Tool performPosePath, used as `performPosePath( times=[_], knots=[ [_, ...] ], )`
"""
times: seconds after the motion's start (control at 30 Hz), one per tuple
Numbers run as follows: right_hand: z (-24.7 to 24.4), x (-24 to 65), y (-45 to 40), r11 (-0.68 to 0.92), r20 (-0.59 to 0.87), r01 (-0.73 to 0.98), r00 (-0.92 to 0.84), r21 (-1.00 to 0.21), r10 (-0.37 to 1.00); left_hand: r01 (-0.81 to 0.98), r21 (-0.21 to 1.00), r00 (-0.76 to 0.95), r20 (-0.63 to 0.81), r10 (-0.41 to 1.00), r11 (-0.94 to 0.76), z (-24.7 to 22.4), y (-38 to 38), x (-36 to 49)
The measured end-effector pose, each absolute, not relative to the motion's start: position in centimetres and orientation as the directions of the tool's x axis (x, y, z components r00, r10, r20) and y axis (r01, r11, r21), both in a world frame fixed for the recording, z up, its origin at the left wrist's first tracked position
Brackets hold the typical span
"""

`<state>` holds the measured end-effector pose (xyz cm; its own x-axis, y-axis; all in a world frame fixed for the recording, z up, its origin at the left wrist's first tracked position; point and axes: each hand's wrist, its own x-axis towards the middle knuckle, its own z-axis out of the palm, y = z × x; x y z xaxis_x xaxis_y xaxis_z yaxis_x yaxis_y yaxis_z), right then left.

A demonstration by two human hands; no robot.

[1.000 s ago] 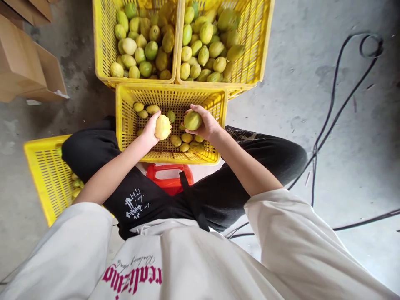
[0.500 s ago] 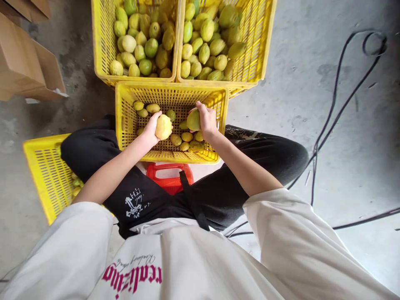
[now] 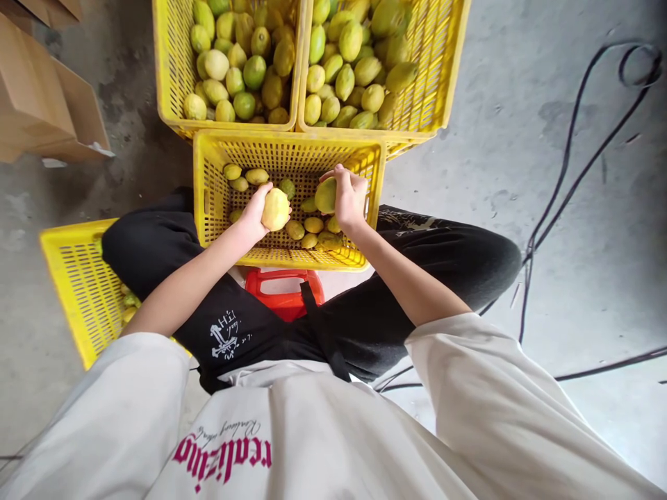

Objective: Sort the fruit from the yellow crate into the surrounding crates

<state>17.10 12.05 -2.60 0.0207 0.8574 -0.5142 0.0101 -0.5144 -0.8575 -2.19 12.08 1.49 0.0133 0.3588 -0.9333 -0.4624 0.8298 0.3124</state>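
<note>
My left hand (image 3: 256, 214) is closed around a pale yellow lemon (image 3: 275, 210), held over the middle yellow crate (image 3: 213, 232). To its right, my right hand (image 3: 350, 198) grips a greener lemon (image 3: 326, 196) from the side, its fingers partly hidden behind the fruit. Beneath both hands, several smaller lemons (image 3: 313, 225) lie loose on the slotted crate floor. A few more small lemons (image 3: 256, 176) rest at the crate's far left, and a dark green one (image 3: 287, 188) lies between the hands.
Two yellow crates full of lemons stand beyond, one at left (image 3: 165, 76) and one at right (image 3: 442, 76). Another yellow crate (image 3: 86, 285) sits by my left knee. A red stool (image 3: 286, 302) shows below the middle crate. Cardboard boxes (image 3: 39, 90) and a black cable (image 3: 565, 160) lie on the floor.
The view has shifted slightly. Both hands keep their lemons over the middle crate; the right hand has turned its lemon a little.
</note>
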Motion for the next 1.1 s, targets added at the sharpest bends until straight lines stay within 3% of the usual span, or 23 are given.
performPosePath(
  times=[0.13,0.4,1.1],
  knots=[
    [-2.8,17.3,12.1,-0.492,-0.493,-0.033,0.062,-0.870,0.868,-0.460,0.312,0.000,-0.936,0.352,0.831,1.2,12.1,-2.3],
    [-3.3,17.4,12.4,-0.529,-0.527,0.042,0.053,-0.848,0.848,-0.432,0.316,-0.004,-0.937,0.348,0.845,1.6,12.2,-2.1],
    [-3.4,18.2,13.0,-0.312,-0.291,0.201,0.130,-0.928,0.948,-0.459,0.286,-0.006,-0.948,0.320,0.841,0.9,12.2,-2.3]
  ],
)
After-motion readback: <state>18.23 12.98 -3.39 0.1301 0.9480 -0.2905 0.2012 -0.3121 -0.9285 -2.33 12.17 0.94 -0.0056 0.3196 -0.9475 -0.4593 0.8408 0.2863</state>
